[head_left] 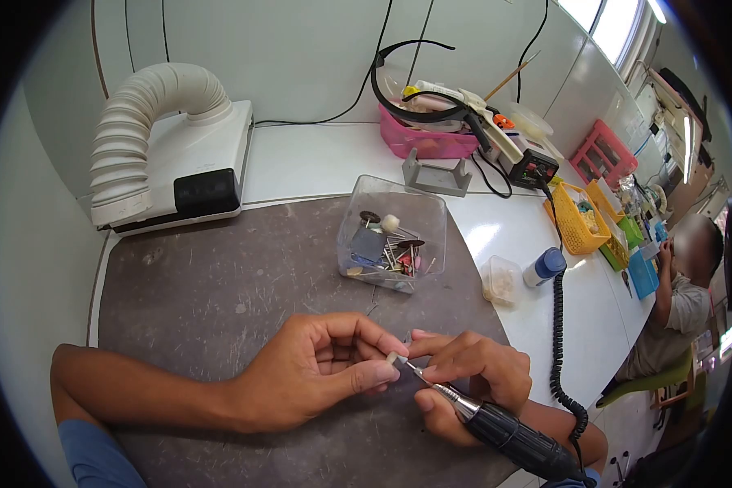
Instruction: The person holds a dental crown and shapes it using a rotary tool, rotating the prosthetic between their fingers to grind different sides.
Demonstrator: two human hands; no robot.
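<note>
My left hand [317, 374] pinches a small off-white piece [393, 358], tooth-like in size, between thumb and index finger. My right hand [480, 370] is wrapped around a black and silver rotary handpiece [516, 439], held like a pen. Its metal bit points up and left, with the tip right at the small piece. Both hands are close together over the front of the brown work mat [220, 285]. Just beyond them stands a clear plastic box [431, 220] of mounted burs and polishing discs.
A white extractor [211, 146] with a ribbed hose [110, 150] stands back left. A coiled cord [556, 325] hangs along the right side. A blue-capped bottle [545, 267], small clear tub [503, 281], pink basket [431, 145] and yellow basket [573, 228] line the table. A person [675, 301] sits far right.
</note>
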